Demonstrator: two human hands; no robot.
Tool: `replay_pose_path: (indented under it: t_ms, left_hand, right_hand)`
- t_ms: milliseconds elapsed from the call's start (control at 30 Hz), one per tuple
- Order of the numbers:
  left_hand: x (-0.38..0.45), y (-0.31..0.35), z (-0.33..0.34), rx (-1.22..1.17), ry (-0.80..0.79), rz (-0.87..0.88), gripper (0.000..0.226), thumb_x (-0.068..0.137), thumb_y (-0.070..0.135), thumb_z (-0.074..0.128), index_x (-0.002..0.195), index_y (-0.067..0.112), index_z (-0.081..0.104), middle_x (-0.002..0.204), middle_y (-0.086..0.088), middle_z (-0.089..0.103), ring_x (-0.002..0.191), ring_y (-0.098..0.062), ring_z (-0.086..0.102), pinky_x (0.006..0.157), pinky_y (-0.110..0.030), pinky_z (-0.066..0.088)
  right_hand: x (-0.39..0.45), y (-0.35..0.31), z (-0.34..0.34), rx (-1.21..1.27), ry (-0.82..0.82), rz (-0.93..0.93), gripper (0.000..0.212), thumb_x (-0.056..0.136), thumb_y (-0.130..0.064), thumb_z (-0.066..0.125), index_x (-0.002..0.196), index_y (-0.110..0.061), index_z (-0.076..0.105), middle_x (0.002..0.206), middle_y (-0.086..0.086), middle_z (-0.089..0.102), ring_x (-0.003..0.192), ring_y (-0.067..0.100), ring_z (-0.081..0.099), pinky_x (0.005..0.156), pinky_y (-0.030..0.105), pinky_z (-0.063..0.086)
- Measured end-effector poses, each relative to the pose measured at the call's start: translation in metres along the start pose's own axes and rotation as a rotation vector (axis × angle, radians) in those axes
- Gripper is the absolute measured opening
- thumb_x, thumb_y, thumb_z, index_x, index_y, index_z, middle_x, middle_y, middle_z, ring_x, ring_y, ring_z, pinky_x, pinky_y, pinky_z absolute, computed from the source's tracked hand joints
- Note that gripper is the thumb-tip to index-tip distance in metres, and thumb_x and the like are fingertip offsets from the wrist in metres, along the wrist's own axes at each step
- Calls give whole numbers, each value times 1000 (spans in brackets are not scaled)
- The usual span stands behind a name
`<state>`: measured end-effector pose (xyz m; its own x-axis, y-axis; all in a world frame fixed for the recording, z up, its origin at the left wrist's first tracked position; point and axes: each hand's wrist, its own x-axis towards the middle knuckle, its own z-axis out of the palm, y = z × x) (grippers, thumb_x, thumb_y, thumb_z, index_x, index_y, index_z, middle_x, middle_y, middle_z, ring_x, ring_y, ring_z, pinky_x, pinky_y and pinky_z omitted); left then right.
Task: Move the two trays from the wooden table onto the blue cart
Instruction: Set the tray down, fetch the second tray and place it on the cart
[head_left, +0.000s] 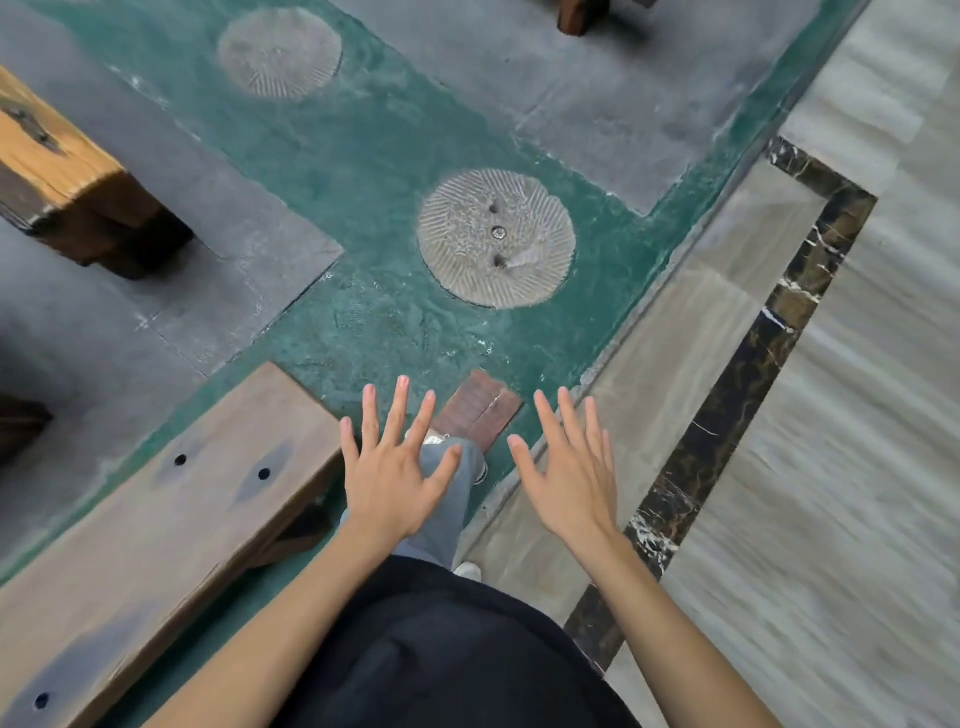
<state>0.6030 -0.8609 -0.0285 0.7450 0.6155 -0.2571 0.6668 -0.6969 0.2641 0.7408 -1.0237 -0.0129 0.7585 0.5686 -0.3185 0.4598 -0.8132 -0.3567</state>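
Note:
My left hand (390, 467) and my right hand (569, 465) are both held out in front of me, palms down, fingers spread, holding nothing. They hover above the floor and my own legs. No tray, wooden table top or blue cart shows in the head view. I am looking straight down at a green floor strip (363, 171).
A long wooden bench (156, 530) runs along my left, its end just beside my left hand. A thick wooden leg or beam (67, 176) stands at far left. Two round stone discs (496, 236) are set in the green floor. Grey marble floor with a dark border (753, 353) lies to the right.

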Motion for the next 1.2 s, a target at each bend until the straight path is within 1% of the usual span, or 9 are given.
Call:
replay_pose_path:
  t_ms: [133, 233, 333, 433, 567, 667, 800, 933, 1200]
  left_hand:
    - [68, -2, -24, -27, 9, -93, 77, 89, 72, 22, 158, 38, 19, 169, 5, 0, 155, -30, -12, 121, -59, 2]
    - [107, -10, -51, -80, 77, -173, 76, 90, 73, 24, 158, 38, 21, 170, 6, 1, 155, -30, -13, 121, -59, 2]
    - [143, -27, -80, -122, 109, -231, 77, 89, 74, 22, 158, 38, 21, 170, 5, 0, 154, -30, -15, 120, -61, 1]
    - [160, -48, -106, -161, 182, -322, 79, 88, 75, 21, 158, 38, 22, 170, 6, 0, 154, -29, -16, 121, -61, 1]
    - [166, -80, -130, -187, 252, -488, 79, 88, 76, 19, 157, 39, 21, 169, 7, -1, 154, -28, -17, 122, -60, 0]
    - [167, -105, -137, -235, 270, -623, 80, 86, 78, 19, 157, 41, 20, 169, 8, -4, 154, -27, -19, 122, -59, -2]
    - [174, -137, -138, -288, 257, -787, 82, 84, 81, 16, 158, 44, 12, 168, 11, -14, 152, -25, -24, 122, -59, -3]
    - [194, -172, -148, -363, 311, -947, 81, 86, 81, 16, 158, 44, 10, 167, 12, -19, 151, -24, -28, 122, -60, -4]
    - [266, -270, -183, -434, 359, -1242, 81, 86, 82, 13, 158, 44, 11, 168, 10, -17, 151, -23, -28, 122, -58, -7]
  right_hand:
    - [82, -33, -25, -41, -80, -51, 68, 99, -65, 27, 159, -37, 11, 169, -9, -1, 153, 17, -17, 125, 46, 1]
    - [134, -67, -48, -75, -95, -168, 69, 99, -65, 28, 159, -37, 12, 169, -10, -1, 153, 17, -16, 125, 46, 1]
    - [185, -105, -67, -142, -85, -282, 69, 98, -67, 26, 159, -36, 14, 169, -8, 1, 153, 18, -16, 124, 46, 2]
    - [222, -146, -82, -187, -70, -366, 70, 98, -68, 23, 159, -36, 14, 169, -7, 2, 153, 18, -16, 125, 46, 2]
    - [258, -205, -86, -220, -120, -476, 70, 98, -68, 24, 159, -37, 12, 169, -8, 1, 154, 18, -15, 125, 46, 1]
    - [278, -249, -78, -237, -172, -574, 70, 98, -67, 25, 159, -37, 11, 169, -8, 0, 154, 18, -15, 125, 47, 1]
    - [304, -309, -58, -244, -253, -701, 69, 98, -66, 29, 159, -38, 13, 169, -9, 2, 154, 18, -13, 125, 46, 2]
    - [336, -373, -30, -285, -319, -842, 67, 99, -65, 30, 159, -38, 16, 169, -9, 3, 154, 18, -11, 125, 47, 5]
    - [415, -521, 30, -397, -492, -1168, 70, 98, -69, 25, 159, -38, 13, 169, -8, 1, 154, 18, -14, 125, 45, 4]
